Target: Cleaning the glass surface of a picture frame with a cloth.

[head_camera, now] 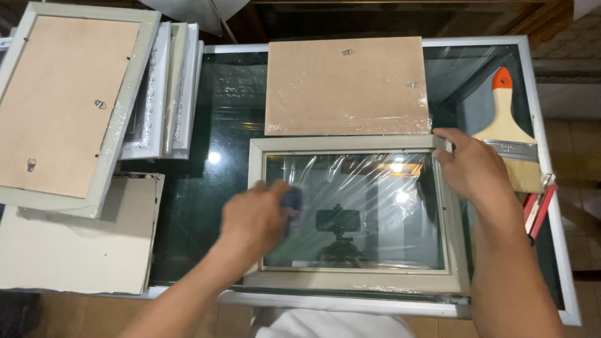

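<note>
So nearest the camera, both forearms come in from the bottom edge. The left hand (pixel 253 219) sits at about 7 o'clock from the middle of the view, fingers curled around a small dark blue cloth or pad (pixel 292 203), pressed against the left part of the glass pane (pixel 369 213). It's motion-blurred, so I can't make out exactly what the blue thing is. The right hand (pixel 472 169) is at about 3 o'clock, fingers bent and clamped over the top right corner of the picture frame (pixel 350 145), thumb on the inner side.

The picture frame itself is pale grey-green, lying flat in the lower middle of a glass-topped table (pixel 216 188), with loose clear plastic wrap still clinging around it.

Further out, at 12 o'clock, a brown backing board (pixel 347 84) with two small metal hangers lies just above the frame, touching its top edge. At 2 o'clock there's a wide paintbrush (pixel 507 134) with an orange-tipped wooden handle, just beside the right hand. At 9 to 10 o'clock a stack of more frames (pixel 156 94) sits face down, over a sheet of cardboard (pixel 75 244) at 8 o'clock.
</note>
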